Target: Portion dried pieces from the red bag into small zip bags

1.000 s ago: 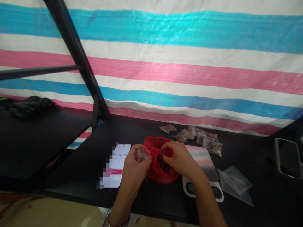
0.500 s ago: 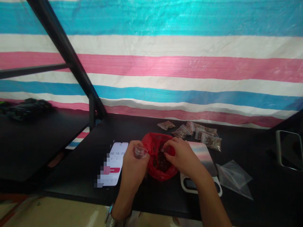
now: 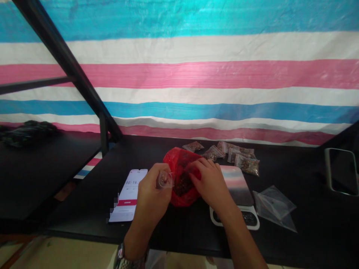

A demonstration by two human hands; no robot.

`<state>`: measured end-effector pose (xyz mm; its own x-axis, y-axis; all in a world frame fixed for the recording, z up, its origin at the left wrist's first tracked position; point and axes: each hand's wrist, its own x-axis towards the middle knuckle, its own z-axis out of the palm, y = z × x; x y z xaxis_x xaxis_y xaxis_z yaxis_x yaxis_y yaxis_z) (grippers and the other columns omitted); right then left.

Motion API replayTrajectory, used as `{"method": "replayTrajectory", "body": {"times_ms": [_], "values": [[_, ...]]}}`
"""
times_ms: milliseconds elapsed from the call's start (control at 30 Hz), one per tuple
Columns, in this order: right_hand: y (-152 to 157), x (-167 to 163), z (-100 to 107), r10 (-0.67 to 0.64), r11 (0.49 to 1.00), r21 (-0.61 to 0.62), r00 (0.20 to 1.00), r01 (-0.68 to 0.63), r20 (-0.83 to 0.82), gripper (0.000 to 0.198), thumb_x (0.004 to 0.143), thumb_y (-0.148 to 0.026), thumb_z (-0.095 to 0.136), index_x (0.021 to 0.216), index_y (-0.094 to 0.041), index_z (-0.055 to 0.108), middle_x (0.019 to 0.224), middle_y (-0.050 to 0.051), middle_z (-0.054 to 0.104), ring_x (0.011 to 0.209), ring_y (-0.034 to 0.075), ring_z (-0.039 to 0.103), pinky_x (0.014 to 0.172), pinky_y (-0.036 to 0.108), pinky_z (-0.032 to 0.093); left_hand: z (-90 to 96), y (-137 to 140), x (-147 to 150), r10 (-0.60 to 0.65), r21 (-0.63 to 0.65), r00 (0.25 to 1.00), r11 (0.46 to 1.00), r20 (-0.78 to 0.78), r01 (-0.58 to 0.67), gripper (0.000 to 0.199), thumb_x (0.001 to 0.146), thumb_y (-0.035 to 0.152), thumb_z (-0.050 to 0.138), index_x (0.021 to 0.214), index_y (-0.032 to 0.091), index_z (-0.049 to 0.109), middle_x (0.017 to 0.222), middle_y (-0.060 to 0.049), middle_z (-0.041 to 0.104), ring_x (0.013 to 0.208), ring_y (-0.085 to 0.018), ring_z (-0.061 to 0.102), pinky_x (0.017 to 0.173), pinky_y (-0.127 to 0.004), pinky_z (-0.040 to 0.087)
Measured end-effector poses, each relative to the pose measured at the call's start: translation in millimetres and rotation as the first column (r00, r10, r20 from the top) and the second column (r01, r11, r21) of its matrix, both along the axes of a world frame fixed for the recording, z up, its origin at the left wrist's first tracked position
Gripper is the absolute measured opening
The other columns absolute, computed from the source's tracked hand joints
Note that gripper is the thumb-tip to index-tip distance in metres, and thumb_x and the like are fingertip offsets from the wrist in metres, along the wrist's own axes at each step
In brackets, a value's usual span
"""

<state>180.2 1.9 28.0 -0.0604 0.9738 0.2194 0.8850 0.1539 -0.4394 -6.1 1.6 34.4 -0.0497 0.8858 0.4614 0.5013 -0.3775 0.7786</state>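
Note:
A red plastic bag (image 3: 176, 158) stands with its mouth wide, and dark, dry loose bits (image 3: 183, 184) lie inside. My left hand (image 3: 153, 192), at the bag's left side, is closed on a small clear plastic bag (image 3: 166, 180) with a rounded opening. On the other side, my right hand (image 3: 209, 183) is closed at the red bag's right rim, its fingertips partly hidden by the red plastic. Just right of the red bag is a white kitchen scale (image 3: 237, 183), partly covered by my right hand and forearm.
Several small filled zip bags (image 3: 246, 164) lie behind the scale. Flat clear bags (image 3: 276, 209) are to its right. A phone (image 3: 127, 203) with a running timer lies left, and another phone (image 3: 342, 172) far right. A black frame post (image 3: 67, 67) slants up at left.
The red bag's mouth has tilted and changed shape, and my right hand has shifted from over its contents to its rim. The camera view has moved slightly.

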Motion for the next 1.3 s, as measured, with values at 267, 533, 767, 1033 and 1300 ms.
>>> {"method": "replayTrajectory", "body": {"times_ms": [267, 533, 767, 1033, 1300], "values": [[0, -8, 4, 0.117, 0.988, -0.100, 0.993, -0.118, -0.019, 0.016, 0.096, -0.019, 0.072, 0.111, -0.023, 0.076, 0.120, 0.008, 0.076, 0.118, 0.029, 0.062, 0.097, 0.041, 0.041, -7.5, 6, 1, -0.001, 0.101, 0.997, 0.995, -0.074, 0.008, 0.019, 0.081, 0.007, 0.056, 0.084, 0.025, 0.061, 0.070, 0.006, 0.056, 0.062, -0.014, 0.051, 0.061, -0.024, 0.041], [-4, -8, 5, 0.250, 0.962, -0.118, 0.968, -0.245, 0.033, 0.021, 0.088, -0.006, 0.069, 0.096, -0.024, 0.076, 0.118, 0.005, 0.071, 0.110, 0.026, 0.062, 0.094, 0.038, 0.043, -11.8, 4, -1, 0.026, 0.083, 0.998, 0.996, -0.063, -0.021, 0.016, 0.085, 0.011, 0.056, 0.080, 0.026, 0.057, 0.069, 0.005, 0.056, 0.063, -0.015, 0.052, 0.062, -0.026, 0.040], [4, -5, -3, 0.087, 0.993, -0.087, 0.996, -0.086, 0.012, 0.023, 0.088, -0.010, 0.069, 0.105, -0.023, 0.076, 0.113, 0.009, 0.069, 0.107, 0.026, 0.064, 0.094, 0.038, 0.046, -4.4, 3, -4, -0.010, -0.184, 0.998, 0.983, -0.068, -0.003, 0.019, 0.088, 0.021, 0.062, 0.105, 0.027, 0.066, 0.081, 0.001, 0.070, 0.074, -0.022, 0.066, 0.072, -0.032, 0.047], [15, -3, 1, 0.014, 1.000, -0.004, 1.000, -0.014, 0.016, 0.030, 0.091, -0.010, 0.065, 0.117, -0.022, 0.073, 0.124, 0.010, 0.073, 0.116, 0.031, 0.061, 0.100, 0.043, 0.042, 2.4, -55, 19, 0.035, -0.502, 0.999, 0.865, 0.008, -0.026, 0.008, 0.092, 0.035, 0.066, 0.096, 0.029, 0.063, 0.080, -0.003, 0.072, 0.070, -0.027, 0.069, 0.064, -0.033, 0.042], [14, 0, -3, 0.117, 0.993, -0.023, 0.993, -0.117, -0.018, 0.029, 0.085, -0.005, 0.067, 0.105, -0.024, 0.075, 0.117, 0.005, 0.076, 0.109, 0.027, 0.062, 0.096, 0.039, 0.041, -18.8, -58, 34, -0.047, -0.518, 0.988, 0.847, 0.147, 0.118, 0.008, 0.087, 0.027, 0.066, 0.094, 0.024, 0.063, 0.097, -0.010, 0.071, 0.090, -0.028, 0.069, 0.084, -0.038, 0.050]]}}
